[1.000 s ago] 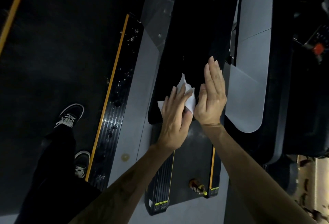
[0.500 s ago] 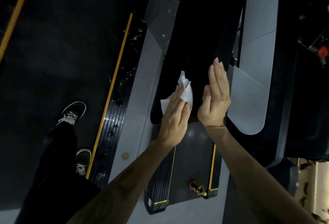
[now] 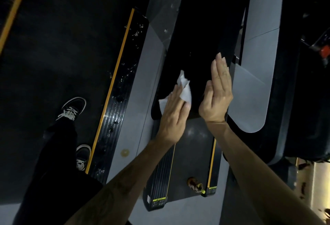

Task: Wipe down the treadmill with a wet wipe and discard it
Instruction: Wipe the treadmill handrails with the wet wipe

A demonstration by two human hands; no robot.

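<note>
Up close, the left hand [image 3: 174, 115] lies with straight fingers pressing the white wet wipe [image 3: 184, 90] flat onto the treadmill's black panel [image 3: 201, 46]. Just beside it the right hand [image 3: 217, 94] stands edge-on, fingers straight and together, holding nothing. Below them, a small brown bottle [image 3: 195, 185] lies on the belt [image 3: 192, 153].

White wipe [image 3: 184, 93], yellow-edged black treadmill [image 3: 196, 49]

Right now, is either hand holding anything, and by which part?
The left hand presses the white wet wipe flat against the black panel, fingers across the wipe's middle. The right hand holds nothing.
</note>
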